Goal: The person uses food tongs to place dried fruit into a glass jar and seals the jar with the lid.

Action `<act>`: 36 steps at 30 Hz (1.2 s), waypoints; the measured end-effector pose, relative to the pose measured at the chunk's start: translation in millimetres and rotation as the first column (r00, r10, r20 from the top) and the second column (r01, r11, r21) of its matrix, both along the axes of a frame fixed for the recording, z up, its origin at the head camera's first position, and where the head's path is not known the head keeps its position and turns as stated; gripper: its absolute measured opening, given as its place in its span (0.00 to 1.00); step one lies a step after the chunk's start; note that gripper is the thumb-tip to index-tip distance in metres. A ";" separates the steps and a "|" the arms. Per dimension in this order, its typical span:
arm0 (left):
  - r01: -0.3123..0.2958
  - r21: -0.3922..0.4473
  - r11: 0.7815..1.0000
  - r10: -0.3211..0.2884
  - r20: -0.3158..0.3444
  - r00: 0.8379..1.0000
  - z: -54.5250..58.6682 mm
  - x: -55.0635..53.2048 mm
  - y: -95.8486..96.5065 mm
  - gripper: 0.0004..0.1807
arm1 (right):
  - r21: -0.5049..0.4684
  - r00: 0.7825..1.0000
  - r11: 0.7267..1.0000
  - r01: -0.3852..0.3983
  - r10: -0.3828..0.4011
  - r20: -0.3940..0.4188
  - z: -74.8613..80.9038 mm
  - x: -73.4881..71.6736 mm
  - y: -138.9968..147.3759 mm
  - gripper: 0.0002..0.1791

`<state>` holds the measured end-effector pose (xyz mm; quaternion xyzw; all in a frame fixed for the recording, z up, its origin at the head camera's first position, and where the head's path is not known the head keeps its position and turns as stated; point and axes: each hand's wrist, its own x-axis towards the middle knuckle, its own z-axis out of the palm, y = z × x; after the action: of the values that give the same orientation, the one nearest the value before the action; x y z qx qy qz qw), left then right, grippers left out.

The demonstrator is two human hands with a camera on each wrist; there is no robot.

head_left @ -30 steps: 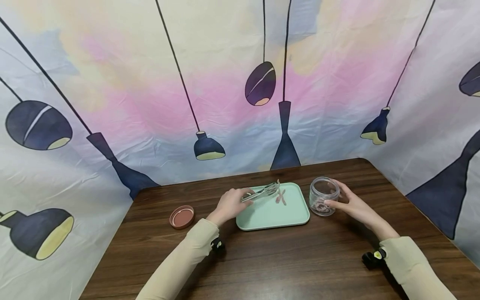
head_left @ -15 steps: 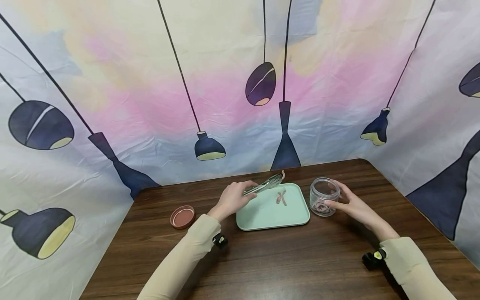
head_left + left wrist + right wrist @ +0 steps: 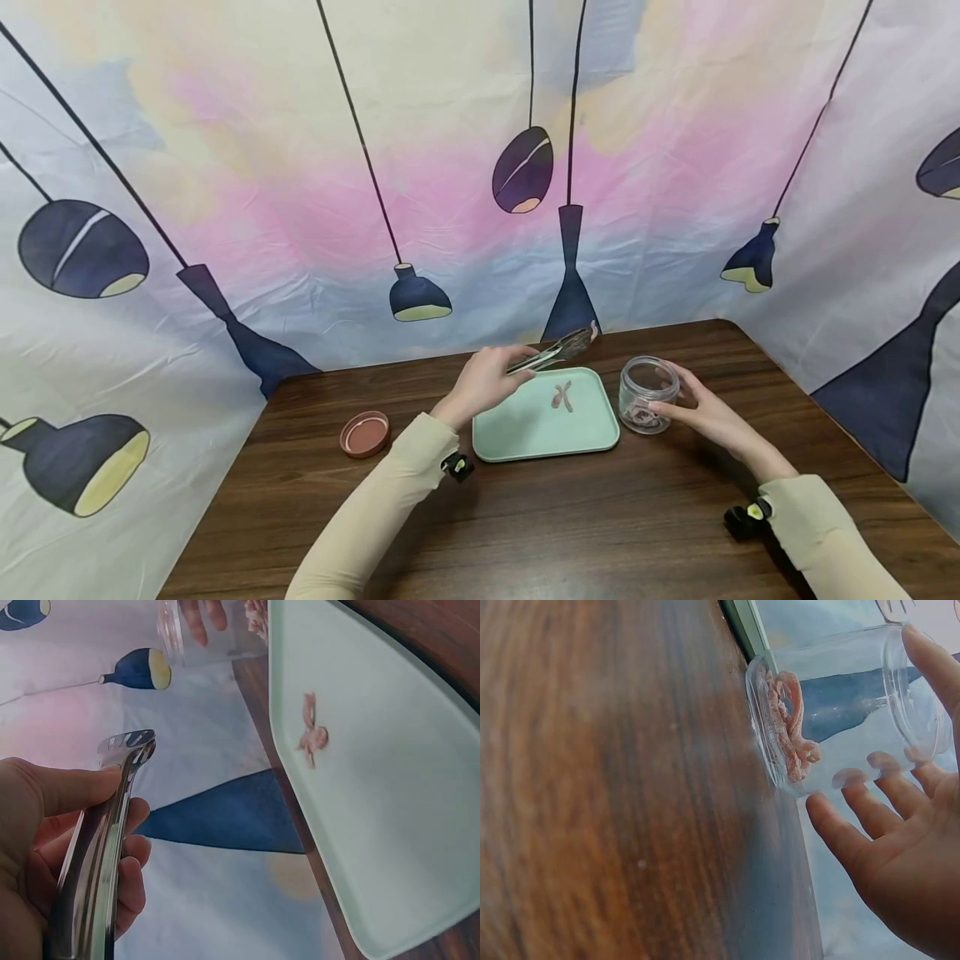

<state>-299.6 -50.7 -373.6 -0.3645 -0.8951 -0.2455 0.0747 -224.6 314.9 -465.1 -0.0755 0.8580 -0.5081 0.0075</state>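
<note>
My left hand [image 3: 486, 385] grips metal tongs [image 3: 557, 350], raised over the back edge of the mint-green tray [image 3: 525, 435]. A thin pinkish strip [image 3: 594, 330] sticks out from the tongs' tips in the head view. Two similar shredded strips [image 3: 562, 396] lie crossed on the tray. My right hand [image 3: 712, 418] holds a clear jar [image 3: 636, 398] from its right side, thumb and fingers spread around the wall. The jar stands upright and lidless beside the tray. Inside, pinkish strips [image 3: 795, 735] are gathered at the bottom, as the right wrist view shows.
A reddish-brown jar lid [image 3: 365, 434] lies on the dark wooden table [image 3: 570, 533], left of the tray. Behind the table hangs a cloth backdrop [image 3: 450, 200] printed with lamps. Each wrist wears a small black camera [image 3: 457, 467].
My left hand has lifted the tongs up and to the right, carrying a pinkish strip off the tray. My right hand and the jar have stayed in place.
</note>
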 end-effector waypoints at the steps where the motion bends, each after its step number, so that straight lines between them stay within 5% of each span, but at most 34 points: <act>1: 0.005 -0.002 1.000 -0.005 0.004 1.000 0.7 0.6 1.7 0.18 | -0.002 1.000 1.000 -0.001 0.001 -0.001 -0.4 0.0 -0.1 0.51; 20: 0.134 -0.035 0.990 -0.133 0.028 0.991 13.8 16.6 45.6 0.19 | 0.002 1.000 1.000 0.012 -0.012 -0.003 0.0 -2.3 -0.6 0.52; 36: 0.141 -0.132 0.981 -0.137 0.036 0.990 11.3 18.8 62.1 0.19 | 0.035 0.999 0.999 0.027 -0.029 0.036 2.8 -2.3 -0.8 0.53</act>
<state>-280.8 11.4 -362.3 -0.4268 -0.8829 -0.1944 0.0206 -226.9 314.2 -462.3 -0.0541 0.8673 -0.4945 0.0175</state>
